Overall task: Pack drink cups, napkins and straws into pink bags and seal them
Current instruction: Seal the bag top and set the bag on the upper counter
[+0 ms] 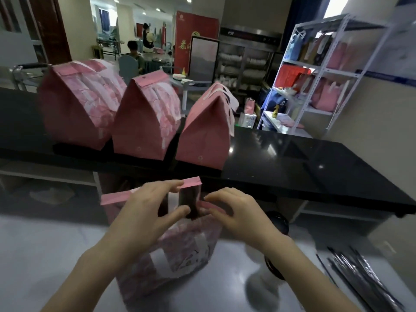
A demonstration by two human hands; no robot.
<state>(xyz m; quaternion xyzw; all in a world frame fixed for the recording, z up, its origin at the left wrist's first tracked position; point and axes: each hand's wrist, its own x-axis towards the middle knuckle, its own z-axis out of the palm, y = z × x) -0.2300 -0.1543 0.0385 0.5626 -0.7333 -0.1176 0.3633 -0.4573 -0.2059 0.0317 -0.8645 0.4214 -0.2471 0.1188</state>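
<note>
A pink patterned bag [180, 251] stands on the white counter in front of me, its mouth partly open and its pink top flap [191, 181] upright. My left hand [148, 210] pinches the top edge of the bag between thumb and fingers. From the right, my right hand [234, 210] curls its fingers over the bag's rim. Three sealed pink bags [144, 118] stand in a row on the black raised counter behind. Black wrapped straws [360, 273] lie at the lower right. The bag's contents are hidden.
The black counter [292, 158] runs across the middle. A dark round object [276, 221] sits just right of the bag, behind my right arm. A white shelf unit [315, 75] with bags stands at the back right. People sit and stand far behind.
</note>
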